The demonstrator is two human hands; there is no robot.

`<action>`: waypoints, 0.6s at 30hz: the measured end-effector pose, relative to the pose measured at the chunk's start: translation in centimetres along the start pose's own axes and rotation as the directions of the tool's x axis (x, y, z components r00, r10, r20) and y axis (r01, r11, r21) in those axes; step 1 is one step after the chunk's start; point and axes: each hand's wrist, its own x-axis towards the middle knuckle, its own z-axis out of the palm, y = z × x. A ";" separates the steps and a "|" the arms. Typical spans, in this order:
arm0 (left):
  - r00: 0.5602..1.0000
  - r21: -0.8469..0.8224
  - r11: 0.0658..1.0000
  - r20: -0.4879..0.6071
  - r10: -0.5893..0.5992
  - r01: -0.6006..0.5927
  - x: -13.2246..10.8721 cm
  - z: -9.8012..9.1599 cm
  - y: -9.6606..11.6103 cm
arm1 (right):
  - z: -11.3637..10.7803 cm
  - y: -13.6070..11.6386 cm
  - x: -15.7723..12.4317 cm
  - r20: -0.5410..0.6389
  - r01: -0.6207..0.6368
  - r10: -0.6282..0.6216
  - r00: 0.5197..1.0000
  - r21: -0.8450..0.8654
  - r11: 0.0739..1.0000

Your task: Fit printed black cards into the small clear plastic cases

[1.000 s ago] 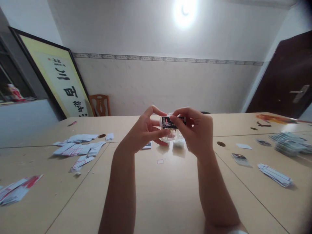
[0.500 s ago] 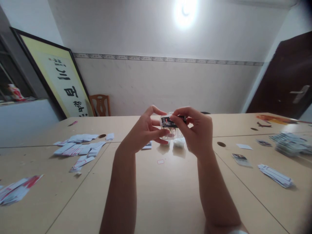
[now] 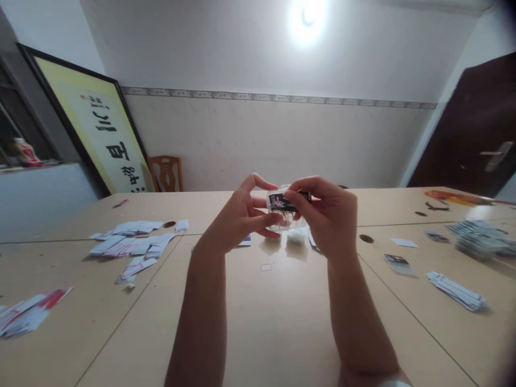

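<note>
Above the table, a small clear plastic case [image 3: 287,221] is held up between both hands. My left hand [image 3: 245,215] grips its left end, with the index finger over the top and the thumb along the lower front. A black printed label [image 3: 277,202] lies across the upper front of the case. My right hand [image 3: 324,212] pinches this label at its right part, the thumb pressed on its face. Whether the label is fully stuck down I cannot tell. What the case contains is too small to make out. Behind it, clear packages [image 3: 296,235] rest on the table.
White paper slips [image 3: 131,242] lie in piles on the left. At the right are a stack of clear packets [image 3: 479,236], a bundle of folded papers [image 3: 457,290] and a flat packet [image 3: 399,264]. A small red-outlined sticker [image 3: 266,267] lies in front of me on the table [image 3: 278,322].
Both hands and the case have shifted very slightly to the right. My right thumb has slid a little along the label, so more of its printed left part shows.
</note>
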 end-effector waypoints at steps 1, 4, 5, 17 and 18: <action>1.000 -0.001 1.000 0.003 0.004 -0.004 0.0 0.0 0.0 | 0.0 0.0 0.0 -0.003 -0.001 0.001 1.000 0.011 1.000; 1.000 -0.002 1.000 0.014 0.009 -0.009 0.0 0.0 0.0 | -0.1 -0.1 0.0 -0.003 -0.015 0.015 1.000 0.027 1.000; 1.000 -0.004 1.000 0.016 0.011 -0.011 0.0 0.0 0.0 | -0.1 -0.2 0.0 0.002 -0.026 0.026 1.000 0.028 0.999; 1.000 0.005 1.000 0.016 0.000 0.000 -0.1 0.0 0.1 | -0.3 -1.1 0.2 0.027 -0.133 0.130 0.991 0.148 0.980; 1.000 0.005 1.000 0.016 -0.001 0.001 -0.1 0.0 0.1 | -0.3 -1.1 0.2 0.032 -0.137 0.134 0.990 0.143 0.980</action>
